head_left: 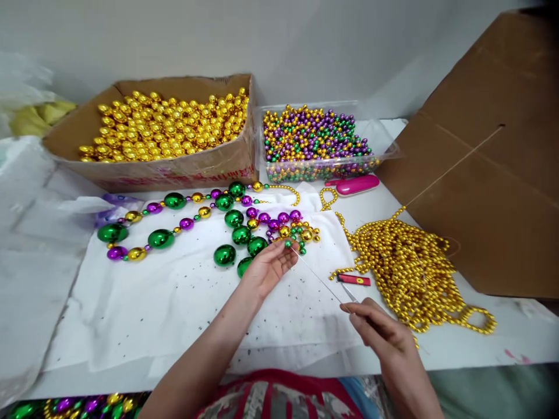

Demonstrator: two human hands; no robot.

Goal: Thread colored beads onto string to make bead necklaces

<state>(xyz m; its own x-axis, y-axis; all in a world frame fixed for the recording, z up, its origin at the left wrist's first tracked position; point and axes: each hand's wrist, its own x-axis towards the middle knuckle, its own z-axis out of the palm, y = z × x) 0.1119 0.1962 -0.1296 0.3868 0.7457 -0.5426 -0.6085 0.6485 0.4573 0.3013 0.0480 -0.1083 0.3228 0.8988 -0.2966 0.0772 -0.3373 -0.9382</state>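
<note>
My left hand is closed at the fingertips on a small green bead, beside a pile of loose beads on the white cloth. From that bead a thin string runs down to my right hand, whose fingers pinch its other end. A pointed metal tool shows just past the right fingertips; whether the hand touches it is unclear. Large green balls and purple balls lie around the left hand. A strung necklace of green, purple and gold balls curves at the left.
Behind stand a cardboard box of gold beads and a clear tray of small mixed beads. Gold bead strands heap at the right near a red lighter, a pink case and a big cardboard box.
</note>
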